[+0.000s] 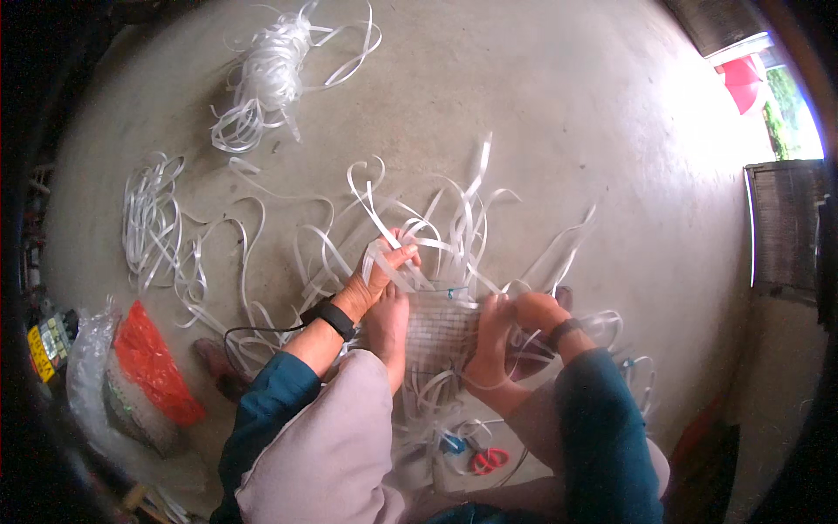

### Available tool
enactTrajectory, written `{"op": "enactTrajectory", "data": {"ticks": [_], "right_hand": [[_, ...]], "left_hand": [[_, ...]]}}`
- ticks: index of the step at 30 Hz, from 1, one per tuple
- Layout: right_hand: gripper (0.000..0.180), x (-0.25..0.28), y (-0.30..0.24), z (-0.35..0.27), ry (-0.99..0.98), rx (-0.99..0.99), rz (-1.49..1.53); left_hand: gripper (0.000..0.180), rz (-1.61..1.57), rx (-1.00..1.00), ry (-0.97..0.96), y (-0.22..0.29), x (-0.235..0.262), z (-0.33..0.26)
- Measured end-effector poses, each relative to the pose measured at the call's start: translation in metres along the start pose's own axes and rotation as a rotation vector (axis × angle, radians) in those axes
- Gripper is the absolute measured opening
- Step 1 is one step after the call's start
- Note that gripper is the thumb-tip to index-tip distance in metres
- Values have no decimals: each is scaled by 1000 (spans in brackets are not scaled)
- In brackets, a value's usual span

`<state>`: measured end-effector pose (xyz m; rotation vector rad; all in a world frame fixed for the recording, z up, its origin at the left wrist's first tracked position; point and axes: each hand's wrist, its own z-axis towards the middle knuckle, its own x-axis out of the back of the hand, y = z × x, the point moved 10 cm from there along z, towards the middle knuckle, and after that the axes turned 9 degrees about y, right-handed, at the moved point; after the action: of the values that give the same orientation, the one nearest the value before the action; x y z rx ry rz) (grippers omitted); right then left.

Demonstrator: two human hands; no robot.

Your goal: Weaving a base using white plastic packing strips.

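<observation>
Between my bare feet lies a woven panel (441,336) of flat white plastic strapping, with loose strap ends fanning out from its far edge. My left hand (388,262) is closed around white plastic straps (377,218) at the panel's far left corner, beside my left foot (389,323). Just right of my right foot (493,341), my right hand (539,312) is curled closed, its fingertips turned out of sight. Straps run close by it, but its grip is hidden. Small blue-green ties (451,293) sit on the panel's far edge.
A big bundle of white strapping (275,74) lies far left on the concrete floor, with a looser coil (153,218) nearer. Red-handled scissors (491,460) and a small blue item (453,444) lie between my legs. Red plastic (155,362) and clear bags (92,375) are at left.
</observation>
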<state>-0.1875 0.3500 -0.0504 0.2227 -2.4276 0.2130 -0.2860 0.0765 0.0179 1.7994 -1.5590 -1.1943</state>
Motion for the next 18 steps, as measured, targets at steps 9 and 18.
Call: {"op": "enactTrajectory", "data": {"ticks": [9, 18], "right_hand": [[23, -23, 61, 1, 64, 71, -136], [24, 58, 147, -55, 350, -463, 50]], "left_hand": [[25, 30, -15, -31, 2, -12, 7], [22, 36, -13, 8, 1, 5, 2]]}}
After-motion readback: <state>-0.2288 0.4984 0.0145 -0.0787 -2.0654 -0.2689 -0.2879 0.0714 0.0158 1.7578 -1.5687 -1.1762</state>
